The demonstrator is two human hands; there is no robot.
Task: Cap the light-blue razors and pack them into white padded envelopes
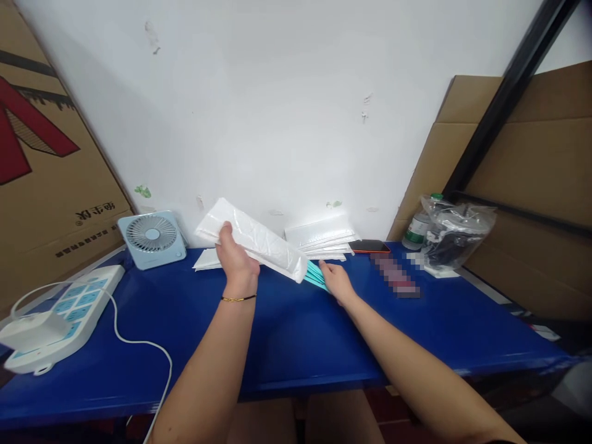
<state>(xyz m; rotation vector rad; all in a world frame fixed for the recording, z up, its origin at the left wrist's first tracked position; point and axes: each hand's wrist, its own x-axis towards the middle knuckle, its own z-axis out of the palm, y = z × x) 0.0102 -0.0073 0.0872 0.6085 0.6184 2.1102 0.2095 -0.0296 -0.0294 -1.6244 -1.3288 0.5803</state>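
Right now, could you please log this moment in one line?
left hand: holds white packet | right hand: touches teal sheets | surface: blue table

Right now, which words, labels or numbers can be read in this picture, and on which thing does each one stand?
Cardboard box: three large black characters, not clear enough to quote; the smaller line under them is too small.
Bottle: label too small to read.
Nothing else is readable.
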